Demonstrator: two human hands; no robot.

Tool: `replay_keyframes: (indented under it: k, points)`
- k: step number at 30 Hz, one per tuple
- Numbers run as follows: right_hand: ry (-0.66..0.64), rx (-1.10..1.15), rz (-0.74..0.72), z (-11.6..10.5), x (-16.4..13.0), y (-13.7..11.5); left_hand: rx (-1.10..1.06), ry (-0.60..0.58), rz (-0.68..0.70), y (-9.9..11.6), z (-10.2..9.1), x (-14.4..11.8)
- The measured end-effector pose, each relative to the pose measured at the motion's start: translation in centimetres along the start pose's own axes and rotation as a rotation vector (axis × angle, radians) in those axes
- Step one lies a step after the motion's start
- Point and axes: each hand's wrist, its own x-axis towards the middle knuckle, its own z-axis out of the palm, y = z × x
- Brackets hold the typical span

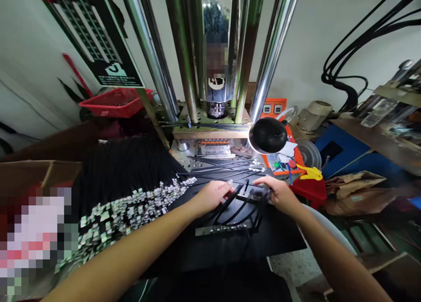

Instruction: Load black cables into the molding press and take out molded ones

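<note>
My left hand (213, 195) grips a few thin black cables (230, 205) above a black mat (230, 245). My right hand (278, 192) holds the same bunch of cables from the right side. Below the hands the cables loop down to a long metal strip with connector ends (221, 230) lying on the mat. To the left spreads a large bundle of black cables with metal terminals (128, 205).
A vertical press with chrome columns (213, 52) stands behind, its mould plate (215, 148) just beyond the hands. A black lamp head (268, 136), an orange control box (274, 109), a red basket (115, 102) and a cardboard box (36, 172) surround the work area.
</note>
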Motion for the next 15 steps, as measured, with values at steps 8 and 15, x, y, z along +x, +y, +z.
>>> replay_keyframes:
  k: [8, 15]
  points:
    - [-0.035, -0.463, -0.084, 3.2, 4.0, -2.5, -0.938, -0.46, -0.163, 2.1, 1.6, -1.5]
    - [0.137, -0.603, 0.163, 0.2, 8.4, -1.4, -0.528, -0.193, -0.044, 1.7, -5.4, -1.1]
